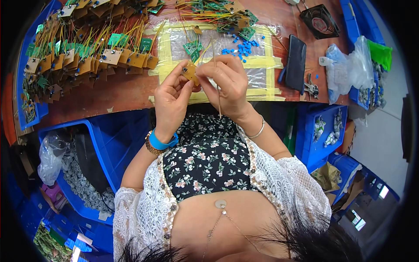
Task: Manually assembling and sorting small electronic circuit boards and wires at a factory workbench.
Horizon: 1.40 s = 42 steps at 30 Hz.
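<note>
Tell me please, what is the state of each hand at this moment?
Left hand: closed, holding a small tan circuit board.
Right hand: closed, holding a thin stick-like tool; fingertip details cannot be told.

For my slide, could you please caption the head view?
Left hand holds a brown circuit board, right hand a thin rod.

Tabletop (126, 94) of reddish-brown wood look, smooth with a soft sheen; on it, clear plastic film (256, 78), wrinkled and glossy, edged with yellow tape (269, 78), slightly creased. The small brown circuit board (190, 72) looks flat and matt. Phone (296, 61) with a smooth, dark, glossy face; keys (311, 88) of shiny metal. Blue bin (101, 144) of smooth plastic; clear bag (361, 61) of thin, crinkled plastic. Floral dress (205, 166) of soft cloth, lace garment (301, 183) openwork and textured
</note>
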Each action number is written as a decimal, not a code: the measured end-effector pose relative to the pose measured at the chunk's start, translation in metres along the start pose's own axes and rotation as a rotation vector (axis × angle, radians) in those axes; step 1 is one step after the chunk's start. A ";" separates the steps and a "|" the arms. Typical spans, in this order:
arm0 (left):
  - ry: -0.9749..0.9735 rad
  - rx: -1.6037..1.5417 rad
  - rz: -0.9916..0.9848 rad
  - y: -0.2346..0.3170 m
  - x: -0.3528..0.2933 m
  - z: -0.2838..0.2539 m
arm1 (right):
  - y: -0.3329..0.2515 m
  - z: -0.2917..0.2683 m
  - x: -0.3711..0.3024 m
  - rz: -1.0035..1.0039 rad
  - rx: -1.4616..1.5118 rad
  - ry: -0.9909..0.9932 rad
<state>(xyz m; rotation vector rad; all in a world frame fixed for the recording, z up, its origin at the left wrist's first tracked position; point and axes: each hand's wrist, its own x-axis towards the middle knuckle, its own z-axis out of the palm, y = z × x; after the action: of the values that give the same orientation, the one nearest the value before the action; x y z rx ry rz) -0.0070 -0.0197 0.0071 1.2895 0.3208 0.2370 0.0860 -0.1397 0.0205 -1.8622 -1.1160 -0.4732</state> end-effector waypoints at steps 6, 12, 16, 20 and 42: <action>0.009 -0.009 -0.016 -0.002 -0.001 0.001 | -0.003 0.004 -0.004 -0.048 -0.063 -0.041; -0.014 -0.024 -0.027 -0.005 -0.001 0.000 | 0.000 0.003 -0.004 0.080 0.033 -0.060; -0.042 -0.033 -0.034 -0.002 0.000 -0.001 | -0.002 0.000 -0.001 0.121 0.019 -0.056; -0.035 -0.041 -0.043 -0.003 -0.001 -0.001 | -0.003 -0.002 0.001 0.156 0.053 -0.074; 0.041 -0.080 -0.041 -0.003 -0.001 0.001 | -0.005 0.000 0.001 0.185 0.132 -0.065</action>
<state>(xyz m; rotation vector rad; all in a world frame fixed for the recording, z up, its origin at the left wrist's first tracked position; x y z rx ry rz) -0.0072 -0.0217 0.0046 1.1997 0.3688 0.2400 0.0818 -0.1379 0.0235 -1.8539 -0.9812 -0.2286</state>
